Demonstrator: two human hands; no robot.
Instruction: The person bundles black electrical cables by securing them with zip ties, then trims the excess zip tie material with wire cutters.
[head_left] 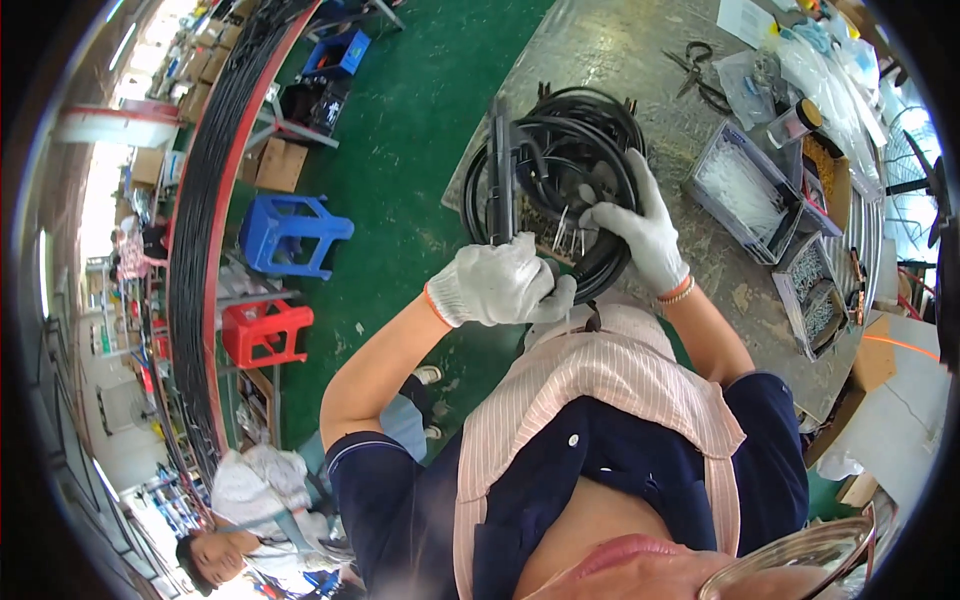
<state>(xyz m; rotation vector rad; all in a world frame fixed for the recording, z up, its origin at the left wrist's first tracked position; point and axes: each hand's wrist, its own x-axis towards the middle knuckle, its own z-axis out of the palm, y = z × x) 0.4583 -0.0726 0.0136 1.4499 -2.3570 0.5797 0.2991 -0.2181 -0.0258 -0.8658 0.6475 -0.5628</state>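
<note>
Both my hands wear white knitted gloves and are at a thick coil of black cable [590, 110] at the left edge of the metal-topped workbench. My left hand [505, 283] is closed round the lower end of a long, dark, straight bar [500, 170], whose exact kind I cannot make out. Wrapped round the coil's right side is my right hand [640, 230], fingers reaching into its middle. Several thin pale strips [570, 235] stick out between the hands. The gloves hide part of the coil's lower side.
On the workbench [560, 60] lie scissors [690, 70], a bin of white strips [740, 190], a bin of small metal parts [808, 285] and a capped jar [795, 122]. Left stand a blue stool [292, 235], a red stool [265, 333] and a cable-laden rack [200, 240]. Another person [260, 540] is lower left.
</note>
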